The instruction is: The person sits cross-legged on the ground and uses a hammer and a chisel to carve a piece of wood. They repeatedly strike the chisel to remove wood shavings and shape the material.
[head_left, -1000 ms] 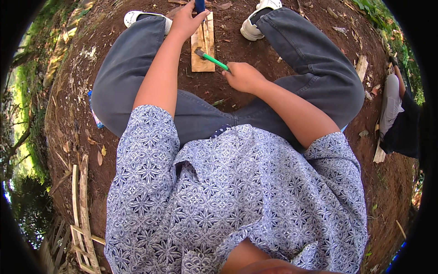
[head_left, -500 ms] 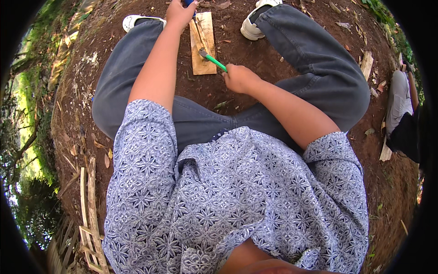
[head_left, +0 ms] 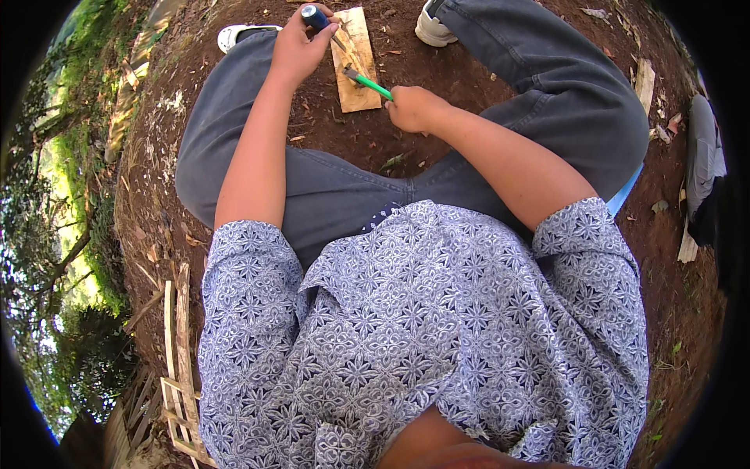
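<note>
The board [head_left: 361,98] lies on soil [head_left: 344,141] between 2 shoes [head_left: 435,31], sticks [head_left: 184,344] behind it, left.

Can't make out any lettering or numbers anywhere here, tbh. No readable labels, brands or signs either.

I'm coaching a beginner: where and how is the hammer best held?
Probably by the green handle, near its end, from the person's right, as the right hand does: it is slim, straight and points that way, with the dark head opposite, over the board.
</note>
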A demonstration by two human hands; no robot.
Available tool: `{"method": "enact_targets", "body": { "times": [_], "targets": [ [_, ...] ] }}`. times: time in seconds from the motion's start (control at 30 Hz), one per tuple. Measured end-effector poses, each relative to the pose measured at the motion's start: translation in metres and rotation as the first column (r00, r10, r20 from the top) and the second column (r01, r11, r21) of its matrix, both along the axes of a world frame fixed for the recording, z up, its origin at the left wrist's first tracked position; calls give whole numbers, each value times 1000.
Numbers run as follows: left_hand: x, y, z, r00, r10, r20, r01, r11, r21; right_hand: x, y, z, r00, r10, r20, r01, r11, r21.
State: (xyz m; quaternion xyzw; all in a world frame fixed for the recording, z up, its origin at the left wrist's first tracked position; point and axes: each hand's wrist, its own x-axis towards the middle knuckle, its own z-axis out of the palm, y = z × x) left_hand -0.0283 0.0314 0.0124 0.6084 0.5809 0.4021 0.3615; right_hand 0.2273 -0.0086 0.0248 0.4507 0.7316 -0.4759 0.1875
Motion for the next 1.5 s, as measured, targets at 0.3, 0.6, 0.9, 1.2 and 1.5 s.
{"method": "enact_targets", "body": {
  "times": [0.3,0.6,0.9,1.2,1.5],
  "targets": [
    [10,0,0,997,-1,-78,4,999,46,-3,2,6,998,-14,64,19,997,-70],
    [19,-2,12,992,88,-94,-87,996,15,-4,3,20,996,-51,69,57,995,-80],
    [20,0,16,989,58,-134,-55,998,24,-5,4,20,995,-43,87,51,995,-88],
    [24,0,10,993,87,-73,-87,996,0,-4,5,14,997,-18,75,24,997,-70],
    [14,-1,-4,997,70,-32,-69,997,27,21,25,86,952,-305,-26,300,948,-109]
  ]
}}
